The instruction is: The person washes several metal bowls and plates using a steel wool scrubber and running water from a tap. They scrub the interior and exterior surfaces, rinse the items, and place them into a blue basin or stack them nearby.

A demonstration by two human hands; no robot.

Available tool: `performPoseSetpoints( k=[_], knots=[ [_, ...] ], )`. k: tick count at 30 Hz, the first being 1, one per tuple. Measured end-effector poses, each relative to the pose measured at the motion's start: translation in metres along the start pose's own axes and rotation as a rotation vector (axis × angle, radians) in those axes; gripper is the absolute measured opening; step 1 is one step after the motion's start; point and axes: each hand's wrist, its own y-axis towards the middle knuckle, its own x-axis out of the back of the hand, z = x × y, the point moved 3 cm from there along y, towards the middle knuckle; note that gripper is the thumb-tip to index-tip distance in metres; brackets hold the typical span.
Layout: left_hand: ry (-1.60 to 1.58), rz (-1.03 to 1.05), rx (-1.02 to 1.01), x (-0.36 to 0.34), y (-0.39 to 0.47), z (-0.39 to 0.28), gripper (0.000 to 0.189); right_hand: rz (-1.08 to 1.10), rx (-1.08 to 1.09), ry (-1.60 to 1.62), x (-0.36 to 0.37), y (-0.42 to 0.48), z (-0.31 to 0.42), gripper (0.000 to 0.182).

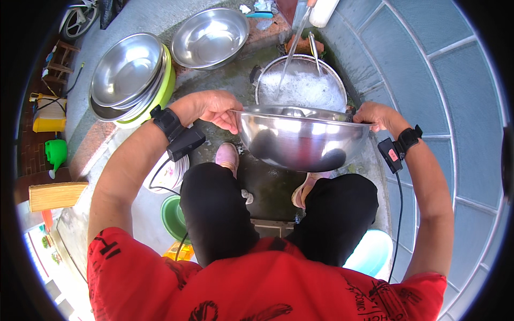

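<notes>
A shiny stainless steel basin (pixel 301 140) is held up by its rim above the wet ground, tilted so that its outer side faces me. My left hand (pixel 221 110) grips the rim at the left end. At the right end, my right hand (pixel 371 115) pinches the same rim. Just beyond the basin stands a round metal pot (pixel 260 91) full of white suds (pixel 309 89). Water (pixel 291 50) streams into the suds from above. A metal utensil handle (pixel 313 46) sticks up out of the pot at its far side. The basin's inside is mostly hidden.
Steel basins (pixel 126 72) are stacked on a lime-green tub (pixel 170 84) at the left, and another steel basin (pixel 211 36) sits farther back. Plates (pixel 178 172) and a green bucket (pixel 170 212) stand by my left leg. A tiled wall (pixel 417 88) borders the right; a light blue basin (pixel 373 248) lies near it.
</notes>
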Motion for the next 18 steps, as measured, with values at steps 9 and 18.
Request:
performPoseSetpoints(
  k=[9,18],
  knots=[
    [-0.024,-0.247,-0.271,-0.016,-0.049,-0.003,0.027,-0.474,0.36,-0.048,0.007,-0.057,0.024,0.015],
    [0.214,-0.794,-0.559,-0.048,-0.089,-0.004,0.031,-0.942,0.606,-0.078,-0.009,-0.091,0.012,0.018]
  ],
)
